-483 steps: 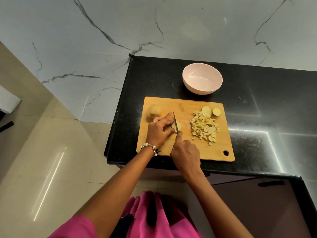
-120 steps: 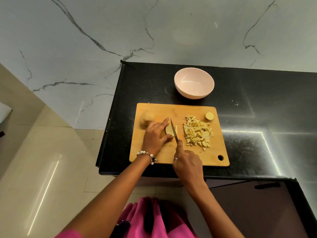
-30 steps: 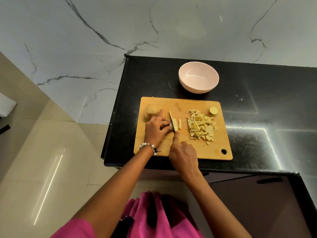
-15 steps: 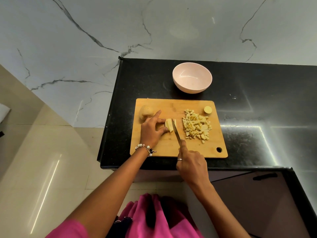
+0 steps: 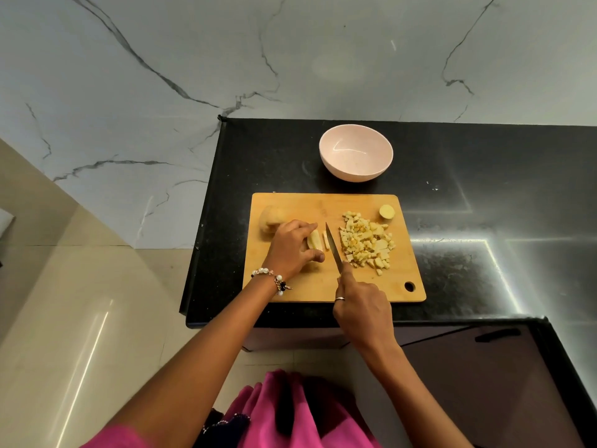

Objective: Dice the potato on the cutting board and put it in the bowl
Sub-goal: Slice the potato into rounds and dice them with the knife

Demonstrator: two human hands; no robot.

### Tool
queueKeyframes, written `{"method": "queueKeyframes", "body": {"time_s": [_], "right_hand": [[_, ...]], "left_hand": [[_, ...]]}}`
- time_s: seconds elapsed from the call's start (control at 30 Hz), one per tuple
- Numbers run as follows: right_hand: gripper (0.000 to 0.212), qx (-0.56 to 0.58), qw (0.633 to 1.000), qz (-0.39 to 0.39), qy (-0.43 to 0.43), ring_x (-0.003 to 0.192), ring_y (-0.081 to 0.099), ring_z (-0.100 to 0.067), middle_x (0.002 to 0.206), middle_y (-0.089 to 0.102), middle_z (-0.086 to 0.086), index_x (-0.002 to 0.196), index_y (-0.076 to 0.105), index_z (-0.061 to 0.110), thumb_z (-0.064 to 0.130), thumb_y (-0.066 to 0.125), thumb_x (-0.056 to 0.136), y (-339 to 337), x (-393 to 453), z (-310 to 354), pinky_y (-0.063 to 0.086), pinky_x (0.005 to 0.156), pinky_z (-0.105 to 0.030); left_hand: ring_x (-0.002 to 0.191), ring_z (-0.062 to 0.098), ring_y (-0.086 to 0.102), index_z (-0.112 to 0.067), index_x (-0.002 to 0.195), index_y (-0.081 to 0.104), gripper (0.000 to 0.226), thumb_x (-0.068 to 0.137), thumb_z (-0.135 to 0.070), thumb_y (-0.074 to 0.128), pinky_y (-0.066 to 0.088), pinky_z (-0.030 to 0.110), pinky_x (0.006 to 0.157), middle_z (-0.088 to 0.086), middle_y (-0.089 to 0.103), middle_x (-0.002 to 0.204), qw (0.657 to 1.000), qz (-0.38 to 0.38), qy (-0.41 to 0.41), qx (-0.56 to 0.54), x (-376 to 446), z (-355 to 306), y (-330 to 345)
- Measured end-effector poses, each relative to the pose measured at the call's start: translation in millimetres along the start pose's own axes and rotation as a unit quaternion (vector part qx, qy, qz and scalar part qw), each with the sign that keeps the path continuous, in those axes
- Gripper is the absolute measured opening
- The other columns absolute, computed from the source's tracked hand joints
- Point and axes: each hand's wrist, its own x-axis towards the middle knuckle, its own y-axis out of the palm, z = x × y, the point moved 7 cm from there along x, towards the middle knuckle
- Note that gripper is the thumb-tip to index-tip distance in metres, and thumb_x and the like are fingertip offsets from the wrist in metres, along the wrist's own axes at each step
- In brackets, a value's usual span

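Left hand (image 5: 292,247) clamped on the potato piece (image 5: 314,242) mid cutting board (image 5: 326,286), right hand (image 5: 361,310) curled round the knife (image 5: 333,248), diced heap (image 5: 366,242) toward the right edge, bowl (image 5: 356,156) beyond the far edge.

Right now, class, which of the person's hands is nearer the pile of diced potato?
Right. The right hand holds the knife beside the pile; the left hand is beyond the blade.

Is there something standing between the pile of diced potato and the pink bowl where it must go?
Nothing visible does. The diced potato pile lies on the cutting board; the pink bowl stands just beyond the board's far edge. Only bare board and black counter lie between.
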Motion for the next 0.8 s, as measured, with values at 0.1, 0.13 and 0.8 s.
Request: {"method": "queueKeyframes", "body": {"time_s": [0.1, 0.13, 0.8], "right_hand": [[0.049, 0.018, 1.0, 0.002, 0.008, 0.056, 0.057, -0.033, 0.066, 0.064, -0.013, 0.14, 0.041, 0.006, 0.014, 0.045, 0.092, -0.4, 0.7, -4.1, 0.032, 0.046, -0.032], [0.046, 0.02, 1.0, -0.004, 0.008, 0.05, 0.055, -0.033, 0.06, 0.062, -0.013, 0.136, 0.046, 0.003, 0.014, 0.045, 0.091, -0.5, 1.1, -5.2, 0.03, 0.044, -0.031], [0.047, 0.082, 0.996, -0.019, 0.034, 0.075, 0.061, -0.036, 0.083, 0.068, -0.016, 0.145, 0.033, 0.013, 0.025, 0.035, 0.099, -4.3, 1.5, -11.3, 0.042, 0.06, -0.039]], "left_hand": [[0.109, 0.018, 0.044, -0.013, 0.129, 0.054, 0.075, 0.064, -0.039, 0.081, 0.027, 0.016, 0.09, 0.004, 0.055, 0.113, 1.0, -0.009, 0.0, 0.02, -4.1, -0.3, 0.9], [0.108, 0.018, 0.043, -0.013, 0.13, 0.054, 0.074, 0.066, -0.038, 0.08, 0.026, 0.016, 0.089, 0.004, 0.055, 0.112, 0.999, -0.013, 0.003, 0.033, -5.1, -1.0, 1.2], [0.112, 0.017, 0.037, -0.027, 0.137, 0.044, 0.074, 0.072, -0.045, 0.073, 0.035, 0.032, 0.092, -0.003, 0.048, 0.121, 0.992, 0.085, -0.009, 0.095, 20.7, -4.1, 12.0]]}}
